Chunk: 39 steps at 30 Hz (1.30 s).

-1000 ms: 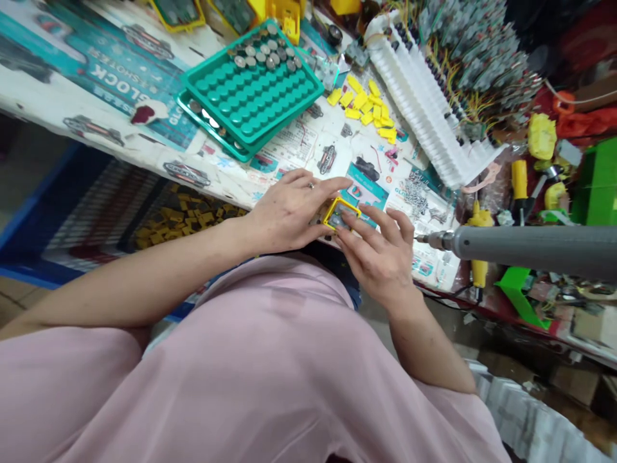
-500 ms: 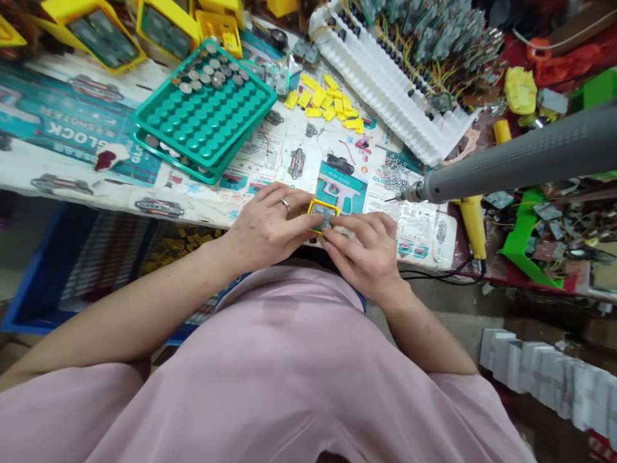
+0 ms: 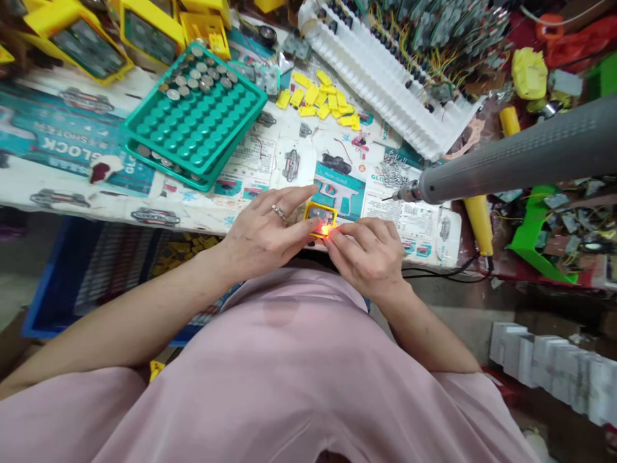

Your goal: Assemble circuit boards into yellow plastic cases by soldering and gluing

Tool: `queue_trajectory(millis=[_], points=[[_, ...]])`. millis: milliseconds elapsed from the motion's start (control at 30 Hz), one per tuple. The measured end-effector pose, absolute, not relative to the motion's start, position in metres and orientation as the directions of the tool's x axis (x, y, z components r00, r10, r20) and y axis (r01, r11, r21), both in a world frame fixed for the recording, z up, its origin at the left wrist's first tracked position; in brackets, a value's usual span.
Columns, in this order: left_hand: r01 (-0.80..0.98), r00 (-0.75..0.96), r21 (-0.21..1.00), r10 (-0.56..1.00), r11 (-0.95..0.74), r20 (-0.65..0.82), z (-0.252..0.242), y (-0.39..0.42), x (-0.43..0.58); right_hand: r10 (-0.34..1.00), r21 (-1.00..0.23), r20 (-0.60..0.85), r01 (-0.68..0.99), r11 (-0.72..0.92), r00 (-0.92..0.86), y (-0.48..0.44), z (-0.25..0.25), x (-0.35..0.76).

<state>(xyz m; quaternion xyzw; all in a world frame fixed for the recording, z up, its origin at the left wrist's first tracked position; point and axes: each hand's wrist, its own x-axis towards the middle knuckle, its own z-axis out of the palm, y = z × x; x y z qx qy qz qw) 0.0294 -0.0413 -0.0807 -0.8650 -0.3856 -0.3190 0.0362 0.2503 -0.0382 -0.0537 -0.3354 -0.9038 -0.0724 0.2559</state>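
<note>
A small yellow case (image 3: 320, 211) with grey parts inside lies at the table's front edge, between both hands. A bright red-orange light glows at its lower right corner. My left hand (image 3: 270, 225), with a ring, holds the case from the left; its thumb rests over the lower part and the other fingers reach above it. My right hand (image 3: 369, 251) pinches at the glowing corner, its thumb and index finger together. Several loose yellow pieces (image 3: 321, 96) lie farther back. A teal tray (image 3: 193, 122) with silver discs sits at the left, stacked on another tray.
A grey electric screwdriver (image 3: 506, 157) points in from the right, above small screws (image 3: 398, 170). Behind stands a white foam rack (image 3: 380, 83) with wired parts. Yellow housings (image 3: 152, 29) are at the back left; a blue crate (image 3: 53, 283) stands below the table.
A red-orange light now shines at the case's corner. My left index finger has lifted away from the case's upper edge. The view has shifted slightly.
</note>
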Motion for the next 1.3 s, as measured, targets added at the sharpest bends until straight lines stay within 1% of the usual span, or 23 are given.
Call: queue_trajectory(millis=[100, 233, 400, 467, 533, 600, 733, 900, 1033, 1167, 1300], points=[[0.692, 0.508, 0.152, 0.625, -0.706, 0.592, -0.082, -0.041, 0.031, 0.589, -0.112, 0.518, 0.633, 0.766, -0.621, -0.037, -0.057, 0.249], [0.693, 0.504, 0.139, 0.614, -0.707, 0.608, -0.086, -0.04, 0.03, 0.577, -0.124, 0.535, 0.618, 0.776, -0.618, -0.036, -0.055, 0.253], [0.695, 0.509, 0.136, 0.617, -0.706, 0.6, -0.087, -0.039, 0.03, 0.6, -0.24, 0.604, 0.598, 0.765, -0.525, -0.038, -0.044, 0.261], [0.688, 0.504, 0.136, 0.604, -0.713, 0.617, -0.087, -0.039, 0.03, 0.602, -0.259, 0.589, 0.581, 0.772, -0.538, -0.039, -0.044, 0.261], [0.688, 0.499, 0.133, 0.597, -0.714, 0.628, -0.088, -0.039, 0.03, 0.61, -0.248, 0.548, 0.585, 0.772, -0.573, -0.04, -0.047, 0.259], [0.691, 0.501, 0.135, 0.606, -0.71, 0.617, -0.088, -0.04, 0.03, 0.608, -0.208, 0.53, 0.604, 0.769, -0.592, -0.04, -0.052, 0.256], [0.697, 0.496, 0.17, 0.64, -0.696, 0.586, -0.09, -0.04, 0.03, 0.571, -0.118, 0.53, 0.613, 0.781, -0.627, -0.037, -0.058, 0.255], [0.698, 0.475, 0.163, 0.62, -0.698, 0.624, -0.089, -0.041, 0.032, 0.531, -0.078, 0.531, 0.586, 0.807, -0.66, -0.037, -0.057, 0.261], [0.725, 0.489, 0.132, 0.64, -0.676, 0.592, -0.088, -0.046, 0.034, 0.515, -0.05, 0.516, 0.576, 0.816, -0.685, -0.038, -0.056, 0.263], [0.765, 0.468, 0.079, 0.635, -0.639, 0.615, -0.088, -0.053, 0.037, 0.549, -0.063, 0.516, 0.61, 0.79, -0.658, -0.037, -0.053, 0.264], [0.79, 0.467, 0.047, 0.65, -0.612, 0.599, -0.089, -0.056, 0.038, 0.547, 0.009, 0.498, 0.635, 0.773, -0.673, -0.032, -0.051, 0.262]])
